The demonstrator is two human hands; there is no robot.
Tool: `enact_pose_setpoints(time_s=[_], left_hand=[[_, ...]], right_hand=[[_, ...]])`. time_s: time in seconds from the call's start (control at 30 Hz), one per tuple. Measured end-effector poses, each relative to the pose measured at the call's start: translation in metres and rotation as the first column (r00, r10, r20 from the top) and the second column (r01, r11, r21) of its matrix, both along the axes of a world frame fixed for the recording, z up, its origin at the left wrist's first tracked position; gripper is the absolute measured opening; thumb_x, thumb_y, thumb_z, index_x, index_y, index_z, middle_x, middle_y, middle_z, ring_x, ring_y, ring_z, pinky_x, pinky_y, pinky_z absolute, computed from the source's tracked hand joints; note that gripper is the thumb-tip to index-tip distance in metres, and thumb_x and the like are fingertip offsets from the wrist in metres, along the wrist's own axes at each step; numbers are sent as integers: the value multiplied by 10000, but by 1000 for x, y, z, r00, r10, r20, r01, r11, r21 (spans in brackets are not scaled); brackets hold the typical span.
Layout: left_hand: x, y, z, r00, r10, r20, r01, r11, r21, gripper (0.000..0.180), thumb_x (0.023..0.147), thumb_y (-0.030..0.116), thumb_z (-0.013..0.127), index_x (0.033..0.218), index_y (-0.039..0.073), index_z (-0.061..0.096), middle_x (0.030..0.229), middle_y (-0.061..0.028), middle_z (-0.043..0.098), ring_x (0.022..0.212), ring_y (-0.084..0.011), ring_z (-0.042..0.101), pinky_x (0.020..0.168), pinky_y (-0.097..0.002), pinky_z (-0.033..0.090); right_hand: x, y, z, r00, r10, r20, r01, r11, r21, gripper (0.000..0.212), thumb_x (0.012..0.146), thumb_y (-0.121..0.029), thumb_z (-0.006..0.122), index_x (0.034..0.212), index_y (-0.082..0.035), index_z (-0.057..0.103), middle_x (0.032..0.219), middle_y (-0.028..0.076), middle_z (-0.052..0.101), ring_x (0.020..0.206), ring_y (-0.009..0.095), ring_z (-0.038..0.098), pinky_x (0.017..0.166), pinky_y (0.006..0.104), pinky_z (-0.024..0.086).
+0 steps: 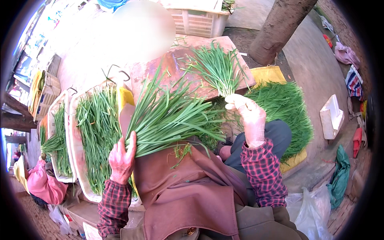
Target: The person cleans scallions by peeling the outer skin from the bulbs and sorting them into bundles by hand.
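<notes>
My left hand (122, 159) is closed around one end of a large bunch of garlic chives (164, 124), its thumb lying along the leaves. The bunch fans out across my lap, over a brown apron (176, 176). My right hand (251, 116) pinches the pale stem ends of a smaller bunch of chives (218, 68). That bunch's green tips spread away from me over a reddish board (154, 76). A few loose, wilted blades (182, 152) lie on the apron.
White crates of chives (96, 140) stand at my left. A heap of chives (286, 116) lies on yellow sacking to the right. Beyond are a tree trunk (282, 28) and a pale plastic crate (196, 23). A person in pink (47, 184) is at far left.
</notes>
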State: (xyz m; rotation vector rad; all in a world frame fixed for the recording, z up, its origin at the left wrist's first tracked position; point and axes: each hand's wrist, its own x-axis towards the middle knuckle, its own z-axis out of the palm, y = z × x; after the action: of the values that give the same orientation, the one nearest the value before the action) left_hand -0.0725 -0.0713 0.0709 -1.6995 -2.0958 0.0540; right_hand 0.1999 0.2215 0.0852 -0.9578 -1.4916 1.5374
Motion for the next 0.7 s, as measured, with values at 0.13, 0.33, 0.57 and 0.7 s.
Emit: enact_pose_setpoints(time_s=[0.13,0.33,0.57,0.7], left_hand=[[8,-6,3,999,1,42,0,999,-37,670,773,-29,584,1426,113,548,1077,-177,607,784,-280,595,654,-372,514],[9,-10,3,997,-78,2,78,997,25,591,833,57,566,1410,185,560,1082,-172,628,701,-228,568,590,-323,487],[16,-6,10,984,-179,-4,180,984,12,598,823,51,574,1397,220,567,1080,-193,637,687,-215,570,584,-308,483],[18,1,9,976,-219,5,219,975,30,570,817,80,596,1370,221,589,1055,-177,641,708,-213,593,588,-301,485]], right_hand=[[-19,-22,17,993,112,-46,-101,974,201,170,949,-35,648,1105,0,707,1038,84,727,904,150,695,835,283,549],[-46,-27,22,966,147,211,-248,747,617,188,883,-64,701,1066,-19,711,1043,125,712,956,281,672,840,360,537],[-61,-35,-13,861,281,424,-500,621,604,304,875,-116,696,1169,-37,692,1137,149,688,1077,325,619,939,407,493],[-81,-68,-14,805,226,549,-591,394,704,250,844,-137,682,1076,-42,683,1005,89,664,921,288,617,794,411,493]])
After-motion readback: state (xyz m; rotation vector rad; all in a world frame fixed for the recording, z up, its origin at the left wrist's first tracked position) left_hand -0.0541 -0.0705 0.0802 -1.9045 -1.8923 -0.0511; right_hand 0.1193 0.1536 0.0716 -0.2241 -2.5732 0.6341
